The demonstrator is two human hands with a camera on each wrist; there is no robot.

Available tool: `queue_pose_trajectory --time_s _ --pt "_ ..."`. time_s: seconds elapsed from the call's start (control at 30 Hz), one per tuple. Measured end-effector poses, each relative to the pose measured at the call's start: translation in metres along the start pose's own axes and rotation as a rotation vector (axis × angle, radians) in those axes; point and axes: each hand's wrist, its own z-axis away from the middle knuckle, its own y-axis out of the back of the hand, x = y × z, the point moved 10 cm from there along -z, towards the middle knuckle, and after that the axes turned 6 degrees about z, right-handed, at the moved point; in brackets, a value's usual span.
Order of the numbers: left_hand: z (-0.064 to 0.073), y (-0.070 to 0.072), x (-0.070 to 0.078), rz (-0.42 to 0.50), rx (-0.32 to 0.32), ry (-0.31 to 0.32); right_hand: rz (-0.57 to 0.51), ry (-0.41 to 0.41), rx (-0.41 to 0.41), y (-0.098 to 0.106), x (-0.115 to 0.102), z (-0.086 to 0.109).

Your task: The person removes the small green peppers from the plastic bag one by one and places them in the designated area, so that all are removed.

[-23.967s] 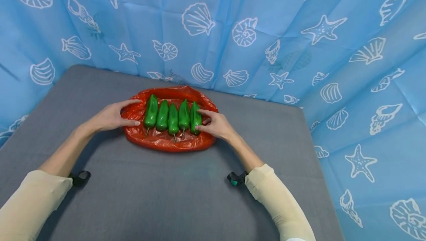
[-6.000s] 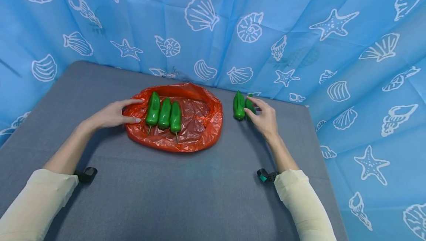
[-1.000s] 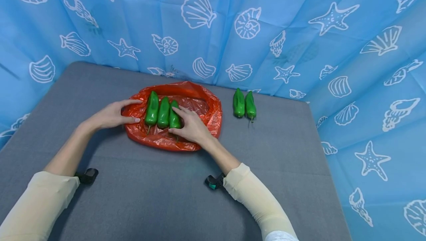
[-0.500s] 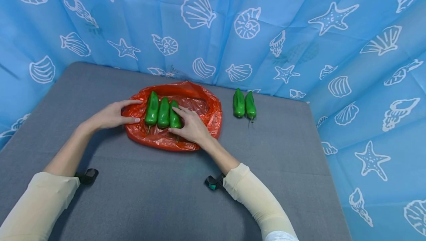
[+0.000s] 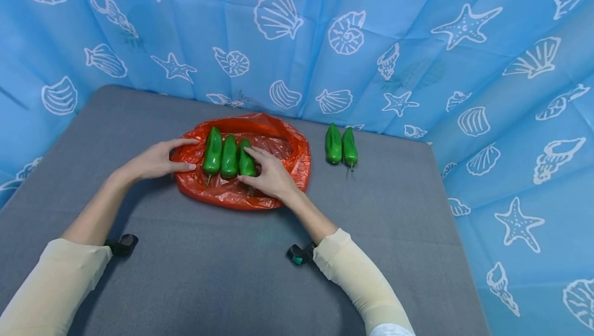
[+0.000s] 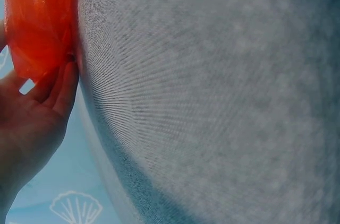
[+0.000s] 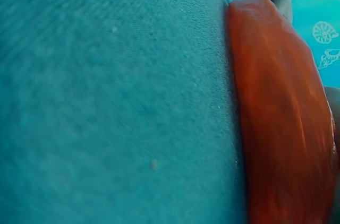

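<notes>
A red plastic bag (image 5: 223, 198), its mouth spread wide, lies on the grey table and holds three green peppers. My right hand (image 5: 274, 177) reaches over its right side and pinches the rightmost pepper (image 5: 246, 162) between thumb and fingers. Beside that one lie the middle pepper (image 5: 229, 156) and the left pepper (image 5: 213, 150), stem toward me. My left hand (image 5: 150, 161) grips the bag's left end, thumb at the front and fingers behind. In the left wrist view, fingers (image 6: 61, 88) press against the bag's side. The bag wall hides the right fingertips in the right wrist view.
Two more green peppers, one (image 5: 333, 144) and another (image 5: 350, 148), lie side by side on the table (image 5: 223, 274) right of the bag. A blue shell-print curtain (image 5: 297, 57) hangs along the table's back and right edges.
Two peppers have gone from the bag to the table's right since the oldest frame. My right hand came back over the bag; lately it and its pepper shifted slightly right. The left hand stays.
</notes>
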Motion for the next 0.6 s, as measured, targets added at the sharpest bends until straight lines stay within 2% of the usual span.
queue_pose_trajectory --time_s 0.37,0.6 --pt "0.0 0.0 0.002 0.016 -0.006 0.006 -0.076 -0.019 0.026 0.008 0.009 0.002" --pt "0.0 0.001 0.0 0.014 0.002 0.02 -0.078 -0.035 0.031 0.015 0.011 0.004"
